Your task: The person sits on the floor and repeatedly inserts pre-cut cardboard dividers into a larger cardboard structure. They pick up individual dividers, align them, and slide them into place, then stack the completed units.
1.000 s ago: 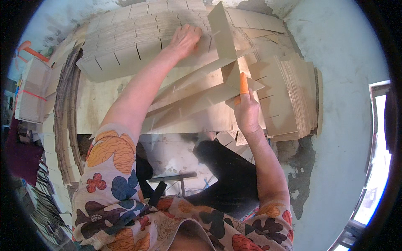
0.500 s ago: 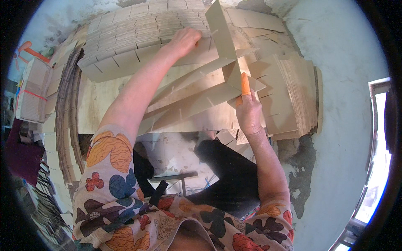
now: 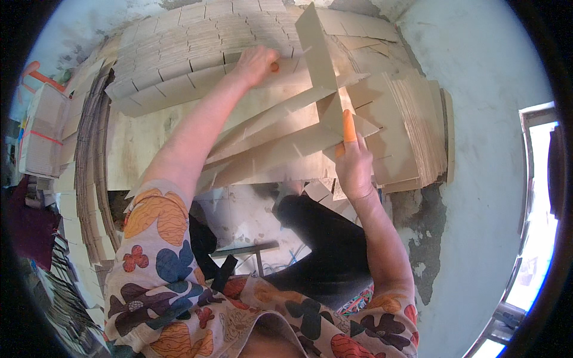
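My right hand, with orange finger covers on it, grips a slotted cardboard divider. Long strips in that divider slant down to the left, and a cross strip stands upright through them. My left hand reaches to the far side, its fingers curled closed at the top edge of the front slotted cardboard strip. An orange cover shows on one of its digits. Its other fingertips are hidden behind the hand. Behind that strip lie stacked rows of slotted cardboard strips.
Shorter cardboard pieces are stacked at the right of the wooden tabletop. More stacked cardboard lines the left. A white box with a red band stands at far left. A pale wall bounds the right side.
My left hand has drawn slightly back toward me, and its orange-covered digit now shows. The right hand keeps its hold on the divider. The whole view has shifted a little.
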Demonstrator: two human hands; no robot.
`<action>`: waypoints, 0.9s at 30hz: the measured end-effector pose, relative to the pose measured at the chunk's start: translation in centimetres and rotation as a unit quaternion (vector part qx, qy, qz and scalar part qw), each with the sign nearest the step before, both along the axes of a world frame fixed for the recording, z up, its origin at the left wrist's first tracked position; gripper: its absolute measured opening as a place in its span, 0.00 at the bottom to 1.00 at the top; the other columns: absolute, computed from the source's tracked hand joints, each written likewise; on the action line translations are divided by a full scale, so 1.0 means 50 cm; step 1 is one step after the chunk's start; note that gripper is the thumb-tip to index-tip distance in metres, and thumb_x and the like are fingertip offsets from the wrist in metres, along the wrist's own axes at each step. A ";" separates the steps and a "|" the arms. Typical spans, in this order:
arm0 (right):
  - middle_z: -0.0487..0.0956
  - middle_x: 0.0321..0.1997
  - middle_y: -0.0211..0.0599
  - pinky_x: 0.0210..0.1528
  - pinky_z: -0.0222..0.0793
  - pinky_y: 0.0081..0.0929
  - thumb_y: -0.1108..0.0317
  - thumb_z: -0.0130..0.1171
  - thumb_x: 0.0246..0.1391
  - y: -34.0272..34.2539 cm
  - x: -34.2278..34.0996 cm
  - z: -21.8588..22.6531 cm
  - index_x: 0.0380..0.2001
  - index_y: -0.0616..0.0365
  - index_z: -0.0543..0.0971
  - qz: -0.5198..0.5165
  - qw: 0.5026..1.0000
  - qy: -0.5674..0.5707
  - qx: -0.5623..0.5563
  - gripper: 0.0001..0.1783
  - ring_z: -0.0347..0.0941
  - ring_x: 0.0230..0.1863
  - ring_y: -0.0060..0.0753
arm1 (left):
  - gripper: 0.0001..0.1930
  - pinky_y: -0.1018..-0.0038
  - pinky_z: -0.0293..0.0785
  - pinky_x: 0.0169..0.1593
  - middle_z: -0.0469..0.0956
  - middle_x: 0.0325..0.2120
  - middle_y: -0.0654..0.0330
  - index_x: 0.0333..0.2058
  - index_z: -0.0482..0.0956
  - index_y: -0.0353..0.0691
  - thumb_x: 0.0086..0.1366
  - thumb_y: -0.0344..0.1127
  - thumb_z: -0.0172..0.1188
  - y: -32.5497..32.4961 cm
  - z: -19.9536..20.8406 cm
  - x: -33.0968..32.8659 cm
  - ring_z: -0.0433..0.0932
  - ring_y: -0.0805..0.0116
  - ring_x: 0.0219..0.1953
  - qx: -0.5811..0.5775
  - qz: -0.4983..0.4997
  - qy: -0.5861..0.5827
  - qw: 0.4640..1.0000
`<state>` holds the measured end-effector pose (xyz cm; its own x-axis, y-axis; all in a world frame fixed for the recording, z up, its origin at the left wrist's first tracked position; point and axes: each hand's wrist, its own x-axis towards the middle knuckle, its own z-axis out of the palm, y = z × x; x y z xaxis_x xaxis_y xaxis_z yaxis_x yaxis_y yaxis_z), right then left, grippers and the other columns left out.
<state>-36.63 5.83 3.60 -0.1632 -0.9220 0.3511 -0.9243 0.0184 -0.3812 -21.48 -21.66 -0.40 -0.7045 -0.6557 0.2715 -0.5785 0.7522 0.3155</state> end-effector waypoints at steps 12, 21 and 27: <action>0.73 0.39 0.50 0.32 0.75 0.38 0.78 0.56 0.46 0.011 0.008 -0.013 0.63 0.50 0.56 -0.001 1.000 -0.015 -0.010 0.39 0.75 0.32 0.51 | 0.02 0.61 0.73 0.33 0.77 0.21 0.51 0.23 0.78 0.40 0.50 0.29 0.58 0.016 0.052 -0.001 0.78 0.54 0.28 -0.072 -0.016 -0.018 0.997; 0.73 0.40 0.48 0.31 0.74 0.39 0.79 0.56 0.45 0.014 0.000 -0.013 0.63 0.49 0.56 0.020 1.000 0.008 0.014 0.40 0.75 0.31 0.50 | 0.06 0.58 0.72 0.34 0.76 0.23 0.47 0.28 0.77 0.37 0.52 0.32 0.61 0.030 0.060 -0.001 0.76 0.48 0.30 -0.064 -0.006 0.011 0.998; 0.73 0.37 0.50 0.30 0.74 0.41 0.79 0.55 0.45 0.023 -0.002 -0.001 0.64 0.47 0.54 0.011 1.000 0.013 0.008 0.42 0.74 0.29 0.52 | 0.06 0.57 0.69 0.34 0.74 0.22 0.45 0.26 0.74 0.34 0.52 0.31 0.60 0.056 0.074 0.004 0.74 0.45 0.31 -0.070 -0.034 0.046 0.996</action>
<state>-36.72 6.97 3.53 -0.1339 -0.9305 0.3409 -0.9345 0.0041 -0.3559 -21.28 -18.84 3.28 -0.7146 -0.5576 0.4224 -0.4976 0.8296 0.2534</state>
